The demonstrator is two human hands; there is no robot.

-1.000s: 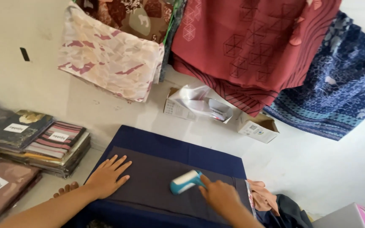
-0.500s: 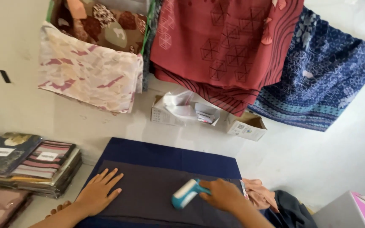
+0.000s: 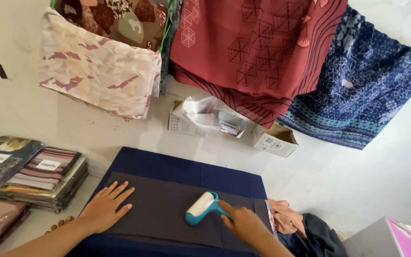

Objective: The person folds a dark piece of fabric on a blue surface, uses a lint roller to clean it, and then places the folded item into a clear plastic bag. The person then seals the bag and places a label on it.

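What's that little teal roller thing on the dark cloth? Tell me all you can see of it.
The lint roller is small, with a teal plastic frame and handle and a whitish cylinder that looks like paper. It lies on the dark grey cloth, its cylinder angled up to the right. The right hand grips its handle, forefinger stretched along it. The left hand rests flat on the cloth, apart from it. Nothing else touches it.

Patterned cloths (image 3: 258,52) hang above small cardboard boxes (image 3: 276,142), beside what seem packaged fabrics (image 3: 34,173).
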